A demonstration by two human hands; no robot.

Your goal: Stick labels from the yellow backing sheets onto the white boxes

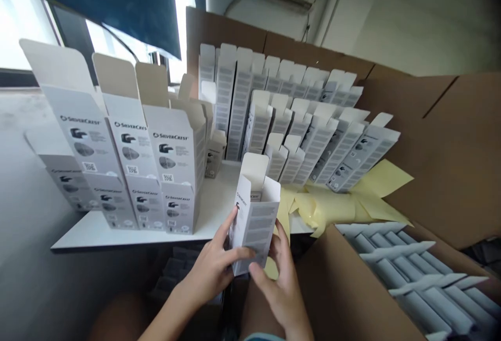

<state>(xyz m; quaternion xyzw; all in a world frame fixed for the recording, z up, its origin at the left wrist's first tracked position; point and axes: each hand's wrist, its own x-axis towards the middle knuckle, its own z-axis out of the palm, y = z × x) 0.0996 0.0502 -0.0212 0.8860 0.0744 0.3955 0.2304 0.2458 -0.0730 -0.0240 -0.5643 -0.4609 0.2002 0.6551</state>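
A tall white printed carton (pixel 256 229) stands tilted in front of me, its top flaps up and something printed showing inside its mouth. Around its left side and front curl the fingers of my left hand (pixel 213 257). My right hand (pixel 279 278) grips it from the right, thumb at the lower front and fingers behind. Just beyond it, on the white table (pixel 223 195), several similar open-topped cartons (pixel 313 143) stand in rows. To the left, more Silvercrest cartons (pixel 168 148) are stacked two high with their lids raised.
At the lower right, a large brown cardboard box (pixel 336 278) holds rows of white cartons (pixel 415 263). Yellow paper (pixel 332 208) lies along the table's right side. Tall brown cardboard (pixel 391 90) walls off the back. A dark screen (pixel 97 2) hangs at upper left.
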